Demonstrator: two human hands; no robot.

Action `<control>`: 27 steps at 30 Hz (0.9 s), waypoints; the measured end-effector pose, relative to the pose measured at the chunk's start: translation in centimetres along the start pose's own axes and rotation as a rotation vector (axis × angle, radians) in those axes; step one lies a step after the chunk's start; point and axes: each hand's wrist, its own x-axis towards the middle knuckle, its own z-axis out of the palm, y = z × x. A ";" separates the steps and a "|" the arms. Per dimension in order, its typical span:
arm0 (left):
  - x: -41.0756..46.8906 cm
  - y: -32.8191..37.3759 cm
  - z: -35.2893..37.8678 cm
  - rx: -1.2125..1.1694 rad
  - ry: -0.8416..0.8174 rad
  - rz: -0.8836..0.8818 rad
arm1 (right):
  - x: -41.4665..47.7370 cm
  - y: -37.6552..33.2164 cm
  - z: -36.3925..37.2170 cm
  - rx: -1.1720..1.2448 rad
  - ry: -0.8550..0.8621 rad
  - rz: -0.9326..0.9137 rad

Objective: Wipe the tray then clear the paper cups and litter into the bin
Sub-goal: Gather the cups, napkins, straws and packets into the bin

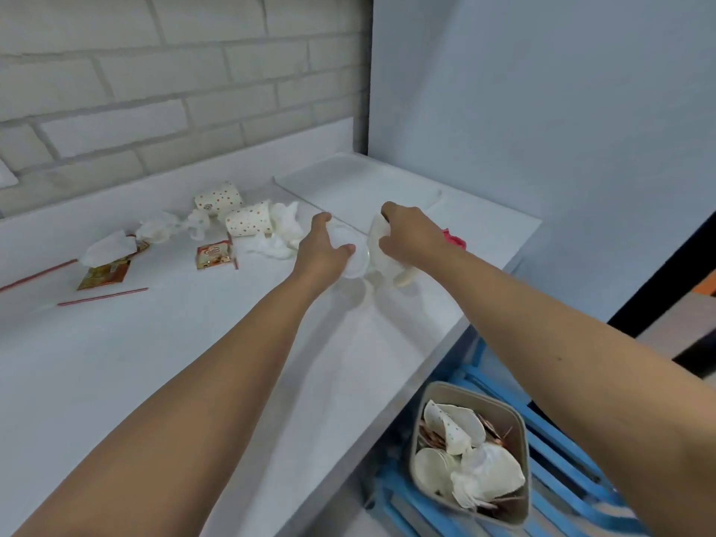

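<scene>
My left hand [321, 246] grips a clear plastic cup [354, 257] lying on its side on the white counter, thumb on its rim. My right hand [407, 236] holds a crumpled white tissue [381, 246] at the cup's mouth. A white tray [348, 180] lies just beyond both hands against the back corner. Two dotted paper cups [219, 199] [248, 222] lie tipped over to the left among crumpled tissues [284, 226]. The beige bin [470, 451] stands on the floor at lower right, holding used cups and tissues.
Snack wrappers [213, 257] [102, 275], red straws [102, 296] and more tissue wads [112, 248] litter the counter's left. Something pink [453, 238] lies behind my right wrist. A brick wall backs the counter; a blue slatted pallet [561, 439] lies under the bin.
</scene>
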 end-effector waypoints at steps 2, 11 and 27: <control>-1.0 1.3 2.4 0.023 -0.037 -0.003 | -1.6 2.5 -1.3 0.001 0.016 0.013; -6.4 5.7 11.5 0.094 -0.141 0.056 | -7.5 12.5 -4.0 0.060 0.023 0.099; -12.0 3.7 17.9 0.346 -0.298 0.022 | -16.5 23.6 13.0 0.170 -0.275 0.186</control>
